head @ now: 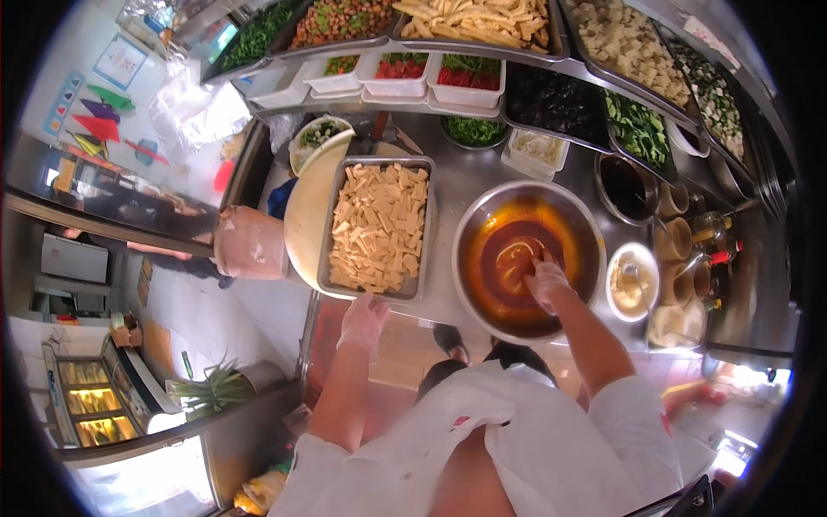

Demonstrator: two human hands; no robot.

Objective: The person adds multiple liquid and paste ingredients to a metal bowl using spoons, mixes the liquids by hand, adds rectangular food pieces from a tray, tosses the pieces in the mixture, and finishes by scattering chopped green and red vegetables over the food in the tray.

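Note:
My right hand [548, 282], in a clear plastic glove, has its fingers in the reddish-brown sauce [501, 255] of a large stainless steel bowl [596, 226]. Whether the fingertips grip anything under the sauce cannot be told. At the near edge of a metal tray [428, 194] is my gloved left hand [365, 320], its fingers by the rim; contact is unclear. Pale tan strips, perhaps tofu [378, 226], fill that tray, which rests partly on a round board [307, 220] left of the bowl. A white bowl [633, 291] of minced, pale food with a spoon stands right of the steel bowl.
Trays of chopped food [475, 26] and white tubs [395, 84] line the shelves behind. A bowl of dark liquid [623, 187], seasoning containers [675, 239] and bottles [711, 229] stand at right. A pinkish plastic bin [251, 249] adjoins the board at left.

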